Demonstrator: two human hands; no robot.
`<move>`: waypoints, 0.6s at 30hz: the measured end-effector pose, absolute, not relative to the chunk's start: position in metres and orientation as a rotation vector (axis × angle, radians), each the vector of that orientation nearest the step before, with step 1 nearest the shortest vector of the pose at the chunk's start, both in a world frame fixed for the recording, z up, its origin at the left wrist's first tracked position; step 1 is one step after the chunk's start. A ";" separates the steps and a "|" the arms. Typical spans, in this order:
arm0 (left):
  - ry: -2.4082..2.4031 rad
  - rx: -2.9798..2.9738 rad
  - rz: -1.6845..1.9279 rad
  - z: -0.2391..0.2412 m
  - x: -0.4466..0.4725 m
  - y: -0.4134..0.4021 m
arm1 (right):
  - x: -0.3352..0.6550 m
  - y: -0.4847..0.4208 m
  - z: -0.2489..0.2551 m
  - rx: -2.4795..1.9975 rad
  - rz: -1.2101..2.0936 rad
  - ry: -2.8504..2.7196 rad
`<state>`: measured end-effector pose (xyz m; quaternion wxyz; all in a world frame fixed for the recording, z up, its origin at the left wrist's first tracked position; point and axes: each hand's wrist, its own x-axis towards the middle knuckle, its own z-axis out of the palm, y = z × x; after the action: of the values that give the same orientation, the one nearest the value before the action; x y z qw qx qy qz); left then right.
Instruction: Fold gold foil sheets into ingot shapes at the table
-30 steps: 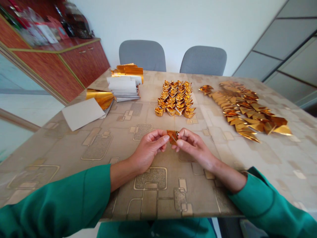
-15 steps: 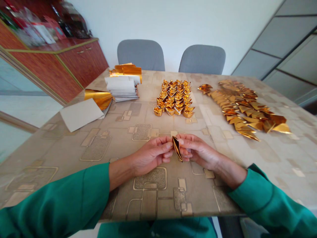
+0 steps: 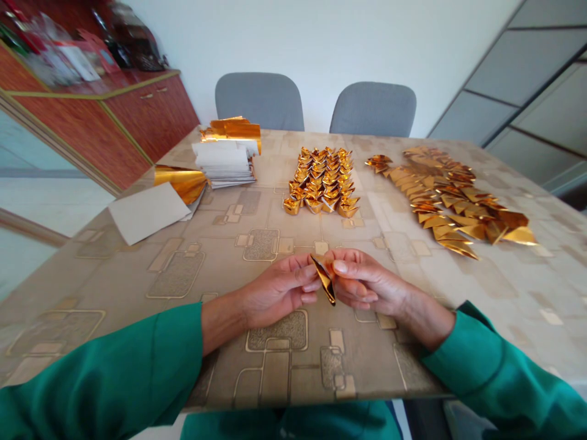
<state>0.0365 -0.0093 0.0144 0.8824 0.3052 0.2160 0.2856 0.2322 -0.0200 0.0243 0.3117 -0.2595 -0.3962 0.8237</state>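
A small folded piece of gold foil paper is pinched between my two hands just above the table. My left hand grips its left side with thumb and fingers closed. My right hand holds its right side, thumb on top. Beyond them, a block of finished gold paper ingots lies in neat rows. To the right stretches a long spread of flat folded gold pieces.
At the far left lie a stack of white-backed sheets topped with gold foil, a curled gold sheet and a loose white sheet. Two grey chairs stand behind the patterned table. A red cabinet is at left.
The hands have come down and a little nearer to me. The gold piece has been turned from a flat face to an edge-on, slanted position between the fingers.
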 end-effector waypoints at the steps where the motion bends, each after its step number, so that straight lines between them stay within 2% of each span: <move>1: 0.442 0.627 0.593 0.015 0.037 -0.009 | 0.232 -0.020 0.025 -0.692 2.163 -1.048; 18: 0.467 0.502 0.662 0.013 0.035 -0.009 | 0.231 -0.018 0.031 -0.784 2.127 -0.970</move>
<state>0.0353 -0.0088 0.0135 0.8886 0.2418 0.2247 0.3184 0.2315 -0.0177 0.0311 0.3315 -0.3001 -0.3712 0.8138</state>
